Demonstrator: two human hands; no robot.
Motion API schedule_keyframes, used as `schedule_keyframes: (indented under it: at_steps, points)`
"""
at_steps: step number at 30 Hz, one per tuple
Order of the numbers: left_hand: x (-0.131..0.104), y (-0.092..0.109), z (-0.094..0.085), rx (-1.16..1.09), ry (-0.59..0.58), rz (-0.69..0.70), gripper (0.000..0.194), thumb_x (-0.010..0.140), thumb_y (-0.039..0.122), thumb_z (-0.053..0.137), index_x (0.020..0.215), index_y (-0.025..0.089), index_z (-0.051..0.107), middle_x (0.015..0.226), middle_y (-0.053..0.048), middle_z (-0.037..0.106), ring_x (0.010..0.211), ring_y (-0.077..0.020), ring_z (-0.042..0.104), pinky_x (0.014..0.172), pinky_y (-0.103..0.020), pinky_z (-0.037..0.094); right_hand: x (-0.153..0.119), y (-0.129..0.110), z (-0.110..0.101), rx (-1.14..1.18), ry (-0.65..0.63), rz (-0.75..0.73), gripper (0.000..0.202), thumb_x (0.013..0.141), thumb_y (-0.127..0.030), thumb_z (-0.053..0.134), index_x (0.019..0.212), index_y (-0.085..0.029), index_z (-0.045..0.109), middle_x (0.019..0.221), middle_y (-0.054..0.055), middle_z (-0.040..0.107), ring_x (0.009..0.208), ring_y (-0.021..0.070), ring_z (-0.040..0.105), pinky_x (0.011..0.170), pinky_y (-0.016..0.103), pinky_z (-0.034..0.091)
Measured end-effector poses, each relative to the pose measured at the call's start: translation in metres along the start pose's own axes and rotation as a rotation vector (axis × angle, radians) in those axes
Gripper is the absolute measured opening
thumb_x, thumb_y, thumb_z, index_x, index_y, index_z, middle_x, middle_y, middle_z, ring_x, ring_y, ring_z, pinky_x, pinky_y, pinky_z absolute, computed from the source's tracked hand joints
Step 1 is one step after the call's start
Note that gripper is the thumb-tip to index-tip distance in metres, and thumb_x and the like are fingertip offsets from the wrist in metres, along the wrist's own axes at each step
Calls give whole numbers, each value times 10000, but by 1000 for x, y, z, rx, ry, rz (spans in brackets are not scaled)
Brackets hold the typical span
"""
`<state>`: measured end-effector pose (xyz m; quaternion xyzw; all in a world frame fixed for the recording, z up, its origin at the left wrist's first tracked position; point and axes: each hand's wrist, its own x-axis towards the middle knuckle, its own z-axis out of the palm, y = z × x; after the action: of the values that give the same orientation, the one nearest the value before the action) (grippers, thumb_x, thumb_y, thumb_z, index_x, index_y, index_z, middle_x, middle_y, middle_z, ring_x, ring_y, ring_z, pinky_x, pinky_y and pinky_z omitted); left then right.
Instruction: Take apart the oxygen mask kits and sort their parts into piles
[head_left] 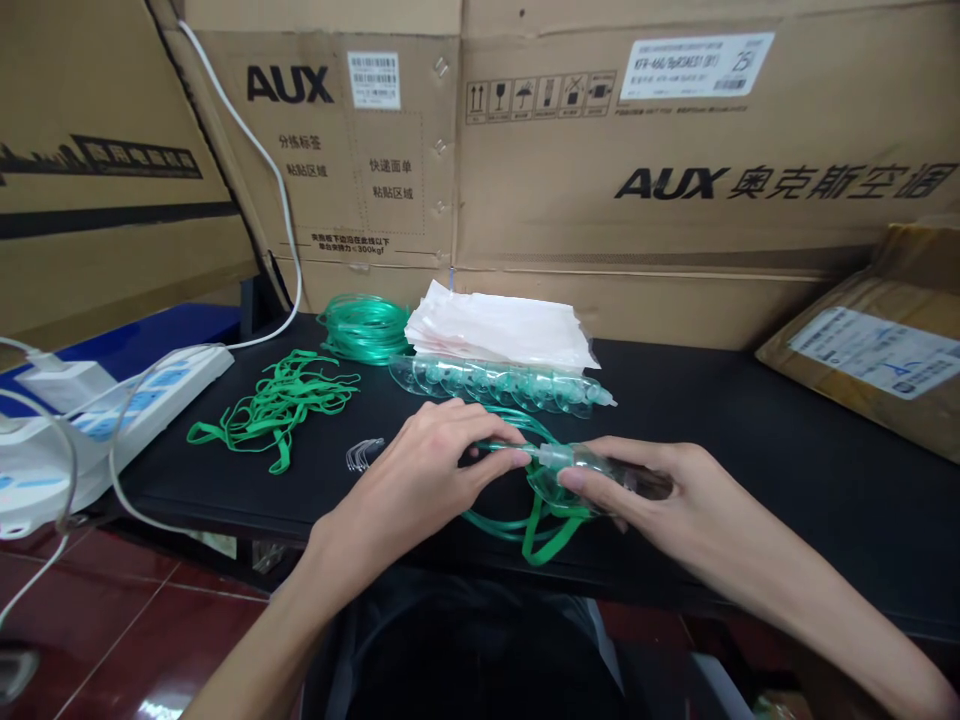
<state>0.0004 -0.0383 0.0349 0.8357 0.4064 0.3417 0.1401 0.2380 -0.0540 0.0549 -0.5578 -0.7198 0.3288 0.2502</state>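
Observation:
My right hand (645,478) grips a clear green oxygen mask (555,488) near the front edge of the black table. A green elastic strap (551,545) hangs in a loop from the mask. Between thumb and fingers, my left hand (457,450) pinches the end of a green tube (495,446) at the mask's pale connector (555,456). Whether the tube is fully seated on the connector I cannot tell. More of the tubing curls beneath and behind my hands. Just beyond them lies a row of nested clear masks (502,385).
Behind the masks lie a stack of white bags (502,330) and a coil of green tubing (366,328). Green straps (289,400) and thin metal strips (364,455) are at left. A white power strip (157,405) with cables stands far left, a taped carton (885,340) far right. Cardboard (525,230) walls the back.

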Motion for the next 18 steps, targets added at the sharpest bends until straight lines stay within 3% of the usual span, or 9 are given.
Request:
schedule_keyframes:
  at_steps: [2, 8, 18]
  points:
    - [0, 0, 2, 7, 22, 13, 72, 996, 286, 687, 1016, 235, 734, 975, 53, 753, 957, -162, 641, 926, -314, 408, -1, -2, 0, 8, 8, 13, 278, 863, -518, 710, 864, -245, 760, 597, -49, 552, 572, 143, 459, 539, 265, 350]
    - [-1, 2, 3, -72, 44, 1, 48, 993, 254, 687, 1006, 250, 733, 935, 58, 748, 876, -150, 630, 866, -283, 423, 0, 0, -3, 83, -66, 11, 274, 860, -509, 708, 935, -252, 766, 702, -31, 623, 640, 160, 504, 566, 269, 365]
    - [0, 3, 6, -88, 56, 3, 142, 997, 124, 606, 921, 213, 686, 763, 59, 678, 766, -142, 573, 791, -262, 399, 3, -2, 6, 25, 85, -49, 396, 824, -538, 762, 1091, -252, 820, 833, 4, 798, 722, 219, 709, 653, 298, 551]
